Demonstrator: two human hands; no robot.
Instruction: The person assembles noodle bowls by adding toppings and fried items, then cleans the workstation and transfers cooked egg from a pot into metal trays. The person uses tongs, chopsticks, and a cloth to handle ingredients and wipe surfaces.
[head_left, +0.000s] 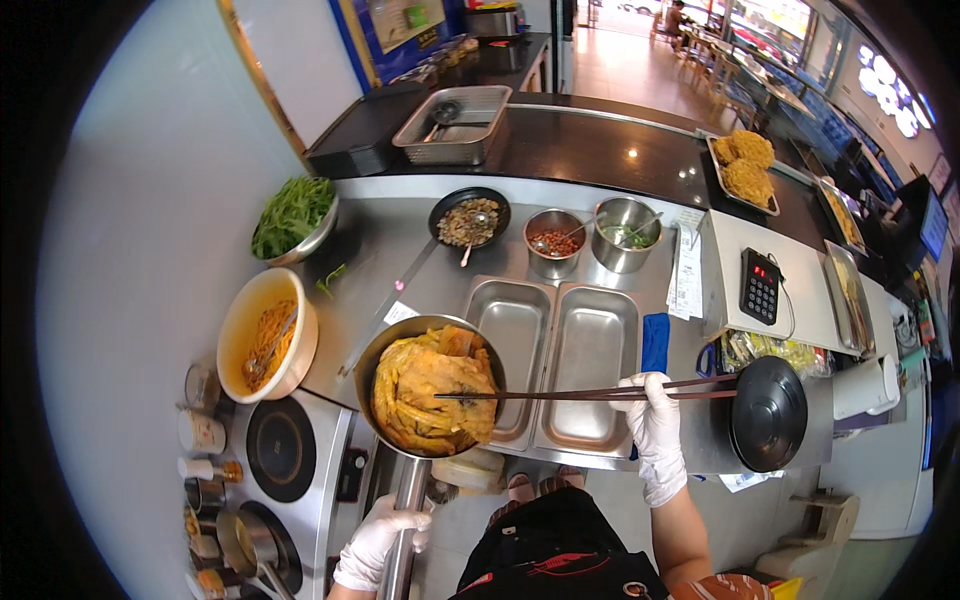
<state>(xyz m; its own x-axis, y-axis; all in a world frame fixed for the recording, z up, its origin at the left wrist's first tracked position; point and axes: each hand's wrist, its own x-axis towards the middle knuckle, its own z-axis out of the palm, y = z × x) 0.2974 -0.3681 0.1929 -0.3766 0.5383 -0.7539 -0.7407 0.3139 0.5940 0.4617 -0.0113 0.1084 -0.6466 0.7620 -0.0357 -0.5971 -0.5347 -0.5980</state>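
My left hand (385, 534), in a white glove, grips the steel handle of a deep pan (361, 375). Yellowish noodles or strips (397, 420) fill the pan, topped by a broad piece of food that looks fried or like tofu skin (439, 379). In my gloved right hand (654, 435) is a pair of long dark chopsticks (570, 394). Their tips touch or hover just over the food; which one I cannot tell. Two rectangular steel pans (592, 360) are set in the counter between my hands. To the right lies a black round bowl or lid (769, 412).
Behind stand a black pan of chopped food (469, 217), steel pots of peanuts (553, 241) and chopped greens (630, 238). At left are leafy greens (292, 214), a noodle bowl (304, 360) and an induction cooktop (281, 450). Fried noodle cakes (746, 169) sit far right.
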